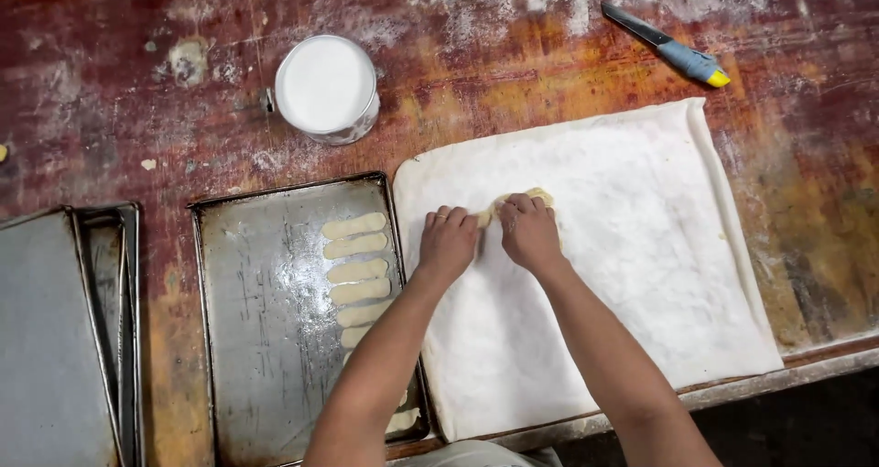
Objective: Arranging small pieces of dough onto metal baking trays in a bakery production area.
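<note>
Head view shows the left hand [447,243] and right hand [528,232] pressing flat, grip loosely curled on a dough piece [538,195], on the floured cloth [641,247] so it won't stick, beside the tray [265,320] of shaped dough strips [355,247] on the bench [110,110].

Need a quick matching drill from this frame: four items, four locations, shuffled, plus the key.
Items:
1. knife
2. metal cup
3. dough sticks
4. dough piece

Locations:
A. in a row on the baking tray
B. under both hands, left hand and right hand, on the floured cloth
C. on the bare table, top right
D. above the tray, filled with white powder

Pairs: 1-C, 2-D, 3-A, 4-B
</note>
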